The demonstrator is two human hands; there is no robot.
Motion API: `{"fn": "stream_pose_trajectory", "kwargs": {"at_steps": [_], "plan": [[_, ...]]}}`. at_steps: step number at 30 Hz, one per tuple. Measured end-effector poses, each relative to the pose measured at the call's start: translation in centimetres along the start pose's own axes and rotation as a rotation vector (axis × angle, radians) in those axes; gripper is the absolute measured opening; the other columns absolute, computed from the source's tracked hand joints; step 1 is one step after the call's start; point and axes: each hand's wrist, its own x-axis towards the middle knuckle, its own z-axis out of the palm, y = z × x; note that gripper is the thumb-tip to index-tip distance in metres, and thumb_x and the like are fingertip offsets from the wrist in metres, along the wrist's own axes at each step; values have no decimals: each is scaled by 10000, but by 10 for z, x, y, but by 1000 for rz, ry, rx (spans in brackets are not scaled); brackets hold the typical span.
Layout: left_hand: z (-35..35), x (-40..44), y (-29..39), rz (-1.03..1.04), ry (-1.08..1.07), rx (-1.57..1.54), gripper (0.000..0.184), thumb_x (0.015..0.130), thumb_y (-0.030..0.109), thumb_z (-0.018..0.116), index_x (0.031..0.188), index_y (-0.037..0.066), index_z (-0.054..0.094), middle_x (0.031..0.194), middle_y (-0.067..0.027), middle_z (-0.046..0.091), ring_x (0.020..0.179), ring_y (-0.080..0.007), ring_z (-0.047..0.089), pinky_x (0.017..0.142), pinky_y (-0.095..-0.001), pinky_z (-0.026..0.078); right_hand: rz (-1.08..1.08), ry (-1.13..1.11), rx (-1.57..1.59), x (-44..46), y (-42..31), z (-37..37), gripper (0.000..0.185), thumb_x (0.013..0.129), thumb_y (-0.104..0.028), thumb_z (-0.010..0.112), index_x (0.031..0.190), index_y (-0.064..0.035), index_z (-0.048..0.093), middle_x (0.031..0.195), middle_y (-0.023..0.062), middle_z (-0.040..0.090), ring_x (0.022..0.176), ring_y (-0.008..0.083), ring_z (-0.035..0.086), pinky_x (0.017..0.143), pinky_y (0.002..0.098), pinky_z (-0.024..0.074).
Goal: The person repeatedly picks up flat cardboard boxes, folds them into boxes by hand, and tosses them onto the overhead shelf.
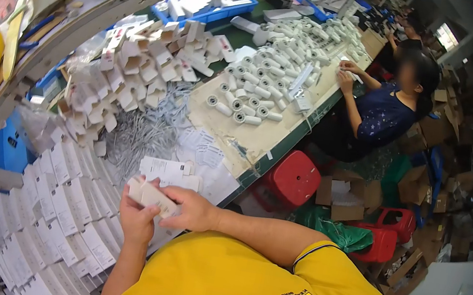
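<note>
A small white box (148, 195) is held between my two hands, tilted, above the table's near edge. My left hand (136, 218) grips its left end, with the thumb along the near side. My right hand (187, 208) closes on its right end. Just behind my hands, a flat white carton (167, 170) with printed text lies on the table. Beyond it are printed paper slips (202, 147) and a heap of grey cables (148, 133). Rows of closed white boxes (60, 212) stand to the left of my hands.
Open white boxes (138, 62) are piled behind the cables. White cylindrical devices (260, 83) cover the far table. A co-worker (390, 104) sits at its right side, near a red stool (288, 181). A metal frame (47, 47) runs along the left.
</note>
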Motion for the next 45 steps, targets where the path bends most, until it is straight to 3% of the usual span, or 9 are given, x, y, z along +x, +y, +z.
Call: {"fn": "stream_pose_trajectory", "kwargs": {"at_steps": [3, 5, 8, 18, 24, 29, 33, 38, 45], "plan": [[35, -3, 19, 133, 39, 8, 1110, 705, -62, 772, 1646, 121, 212, 1436, -203, 582, 1305, -328, 570, 1120, -407, 435, 101, 20, 316, -1, -11, -3, 661, 769, -73, 841, 1374, -14, 582, 1223, 117, 686, 1046, 209, 645, 944, 320, 513], [30, -3, 8, 214, 3, 59, 1101, 768, -79, 736, 1663, 131, 132, 1515, -187, 499, 1350, -320, 525, 1130, -413, 426, 148, 75, 425, -2, -16, -4, 641, 797, -29, 824, 1385, -10, 570, 1242, 110, 682, 1085, 174, 635, 964, 296, 507], [35, -5, 1, 342, -8, 329, 947, 827, -64, 711, 1634, 66, 232, 1496, -170, 502, 1332, -300, 523, 1126, -399, 423, 181, 94, 332, -1, -8, -6, 687, 793, -33, 834, 1416, -10, 543, 1249, 115, 677, 1100, 183, 636, 980, 296, 506], [22, 0, 9, 446, -89, 492, 579, 821, -45, 748, 1363, 37, 559, 1480, -173, 536, 1290, -288, 562, 1110, -381, 430, 56, 101, 255, -2, -10, 3, 771, 769, -39, 860, 1458, -25, 512, 1298, 113, 643, 1096, 217, 636, 973, 313, 505], [24, 1, 20, 269, -99, 341, 518, 811, -67, 759, 1277, 56, 570, 1447, -181, 569, 1329, -315, 564, 1105, -410, 449, -219, 56, -68, 14, -4, -15, 652, 808, -38, 824, 1406, -14, 564, 1302, 111, 626, 1045, 202, 627, 924, 301, 499], [31, 2, 29, 560, -48, 955, 534, 783, -72, 773, 1267, 60, 590, 1372, -185, 619, 1266, -344, 613, 1055, -414, 491, -253, 103, -62, 28, -25, -37, 449, 867, -19, 750, 1301, -2, 633, 1159, 125, 663, 852, 153, 619, 730, 254, 499], [34, 2, 22, 651, 9, 1074, 557, 752, -60, 788, 1261, 57, 597, 1370, -187, 617, 1236, -352, 632, 1004, -404, 525, 464, 34, 490, 32, -54, -30, 246, 915, 13, 660, 1161, 4, 675, 978, 113, 675, 671, 103, 574, 546, 223, 450], [26, 0, 7, 635, 22, 966, 584, 716, -53, 807, 1251, 57, 601, 1371, -178, 620, 1200, -336, 656, 954, -381, 552, 443, 236, 532, 32, -47, -12, 171, 921, 35, 631, 1086, 4, 664, 847, 89, 654, 561, 77, 536, 451, 201, 411], [23, 1, 20, 692, -45, 1089, 685, 704, -44, 783, 1338, 59, 547, 1415, -203, 598, 1121, -353, 675, 893, -378, 573, 357, 332, 454, 25, -53, -1, 136, 921, 33, 633, 1051, 8, 660, 853, 84, 647, 585, 82, 555, 476, 212, 452]]}}
